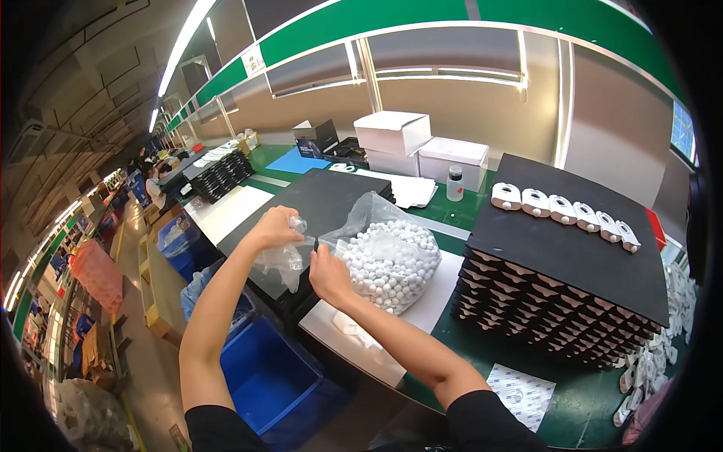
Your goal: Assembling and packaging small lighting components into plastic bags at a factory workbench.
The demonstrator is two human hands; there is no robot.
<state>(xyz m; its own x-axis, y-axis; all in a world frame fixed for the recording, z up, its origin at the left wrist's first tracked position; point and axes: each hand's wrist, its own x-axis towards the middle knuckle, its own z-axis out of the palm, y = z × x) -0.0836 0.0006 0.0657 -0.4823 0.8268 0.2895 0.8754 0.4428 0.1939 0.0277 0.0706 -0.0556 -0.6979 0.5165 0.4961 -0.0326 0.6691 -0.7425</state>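
Note:
A clear plastic bag (367,214) full of small white balls (388,264) rests on a white sheet at the table's front edge. My left hand (277,227) is closed round the gathered neck of this bag, and loose plastic hangs below the fist. Close beside it, my right hand (330,273) is closed on a small black object (316,245) that sticks up from the fingers against the plastic. What kind of object it is I cannot make out.
A tall stack of black trays (557,301) with white parts (561,209) on top stands at the right. Black boards (301,200) lie behind my left hand. White boxes (452,160) and a bottle (455,184) stand behind. Blue bins (271,377) sit below the edge.

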